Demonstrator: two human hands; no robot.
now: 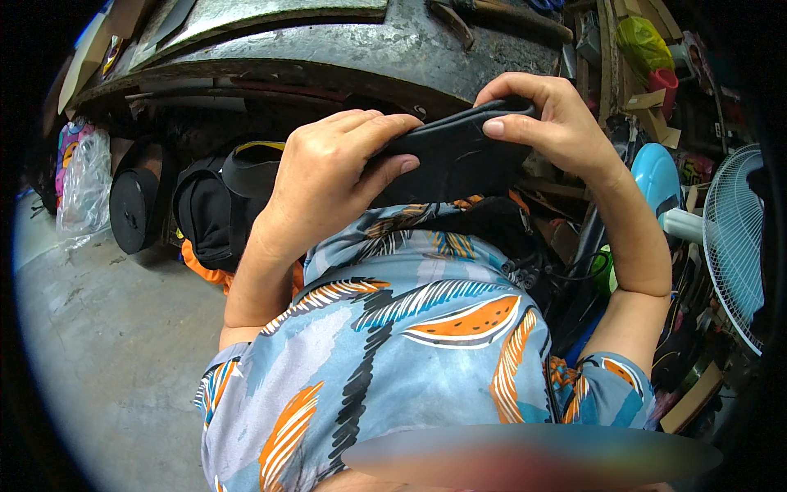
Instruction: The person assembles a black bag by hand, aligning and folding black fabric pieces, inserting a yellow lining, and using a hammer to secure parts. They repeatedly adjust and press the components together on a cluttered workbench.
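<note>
Between my two hands, in front of my chest, is a folded piece of black sheet material (459,156), perhaps fabric or leather; its exact kind is unclear. My left hand (336,160) grips its left end, thumb on the near face and fingers over the top. At the upper right corner, my right hand (545,123) pinches the layered edge between thumb and fingers. The layers show as a curved fold at that corner. Beyond both hands runs the edge of a dark, worn workbench (344,78).
A hammer-like tool (455,25) lies on the bench. Rolls of black webbing (138,197) and a black bag (209,209) are at the left, near a clear plastic bag (84,189). On the right stand a blue and white fan (734,238) and cluttered shelves with a yellow bag (643,45).
</note>
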